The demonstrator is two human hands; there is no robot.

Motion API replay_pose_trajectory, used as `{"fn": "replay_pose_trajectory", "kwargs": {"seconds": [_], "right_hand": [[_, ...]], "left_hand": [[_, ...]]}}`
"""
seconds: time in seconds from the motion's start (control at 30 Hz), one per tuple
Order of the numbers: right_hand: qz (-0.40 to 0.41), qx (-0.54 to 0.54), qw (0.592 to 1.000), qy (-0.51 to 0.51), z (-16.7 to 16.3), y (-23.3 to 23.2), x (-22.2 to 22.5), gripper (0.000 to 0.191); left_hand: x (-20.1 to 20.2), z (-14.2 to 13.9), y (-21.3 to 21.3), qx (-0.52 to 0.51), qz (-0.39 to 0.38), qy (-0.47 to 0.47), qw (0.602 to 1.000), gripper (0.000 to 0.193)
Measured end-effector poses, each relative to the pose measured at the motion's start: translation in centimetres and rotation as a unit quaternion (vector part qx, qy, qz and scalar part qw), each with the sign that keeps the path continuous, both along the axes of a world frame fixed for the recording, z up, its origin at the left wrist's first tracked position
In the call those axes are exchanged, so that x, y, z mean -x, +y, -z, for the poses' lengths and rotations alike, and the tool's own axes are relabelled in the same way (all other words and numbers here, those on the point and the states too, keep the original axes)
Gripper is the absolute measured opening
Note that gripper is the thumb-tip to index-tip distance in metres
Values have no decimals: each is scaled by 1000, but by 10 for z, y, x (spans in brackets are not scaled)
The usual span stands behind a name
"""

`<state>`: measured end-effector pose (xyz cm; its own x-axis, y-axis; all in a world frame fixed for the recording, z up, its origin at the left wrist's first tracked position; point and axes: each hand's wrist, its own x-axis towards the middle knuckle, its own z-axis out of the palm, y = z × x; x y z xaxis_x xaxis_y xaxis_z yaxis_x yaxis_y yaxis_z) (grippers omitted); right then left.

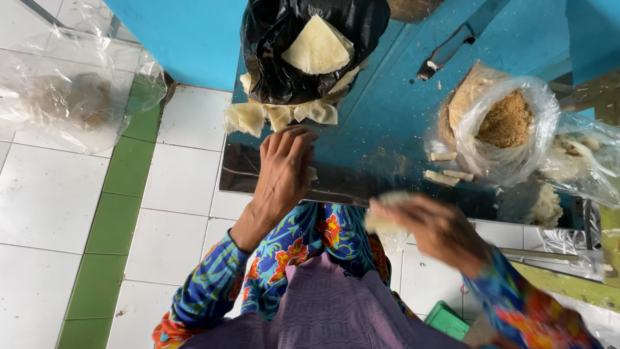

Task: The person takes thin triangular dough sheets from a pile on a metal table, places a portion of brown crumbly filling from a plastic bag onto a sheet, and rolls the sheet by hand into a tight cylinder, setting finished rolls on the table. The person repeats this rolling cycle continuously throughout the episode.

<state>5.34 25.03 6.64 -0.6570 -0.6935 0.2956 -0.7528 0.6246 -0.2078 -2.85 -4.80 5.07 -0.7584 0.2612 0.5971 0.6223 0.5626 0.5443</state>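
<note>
- Hands: left hand (282, 169) lies flat on the near edge of the counter (387, 110), palm down, fingers straight and close together, reaching toward the wrappers; a pale scrap shows just right of it, and whether the fingers touch it cannot be told.
- Right hand (434, 226), blurred, is curled about a pale sheet (385, 216), held off the near counter edge; the exact finger placing cannot be told.
- Wrappers (279, 116): a loose heap of thin, cream squares, just beyond the left fingertips, spilling from under the black bag (278, 58).
- Black bag: at the far left of the counter, open, with one large pale sheet lying across its mouth.
- Handling (judged): the sheets look light, limp and easily torn, perhaps slightly tacky; best lifted singly by a corner or edge, with a gentle pinch and support beneath.
- Filling bag (510, 123): clear plastic, at the right of the counter, holding brown crumbly stuff; small rolls (452, 169) lie just left of it.
- Knife (452, 52): on the far counter, well apart from both hands.
- Floor (58, 213): white tiles with a green strip, left of the counter; a clear bag (71, 90) lies at far left.
</note>
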Motion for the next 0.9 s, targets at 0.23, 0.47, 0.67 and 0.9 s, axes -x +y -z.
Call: {"fn": "replay_pose_trajectory", "kwargs": {"seconds": [0.23, 0.47, 0.67, 0.9], "right_hand": [[140, -108, 906, -384, -50, 36, -28, 88], [117, 189, 926, -305, -50, -32, 46, 81], [183, 176, 965, -69, -32, -47, 56, 84], [135, 170, 975, -48, 5, -82, 46, 77]], "left_hand": [[-6, 9, 10, -25, 50, -100, 993, 23], [-4, 16, 51, -401, 213, -497, 739, 52], [-9, 26, 30, -268, 82, -368, 887, 40], [-6, 33, 24, -273, 110, -351, 889, 47]]}}
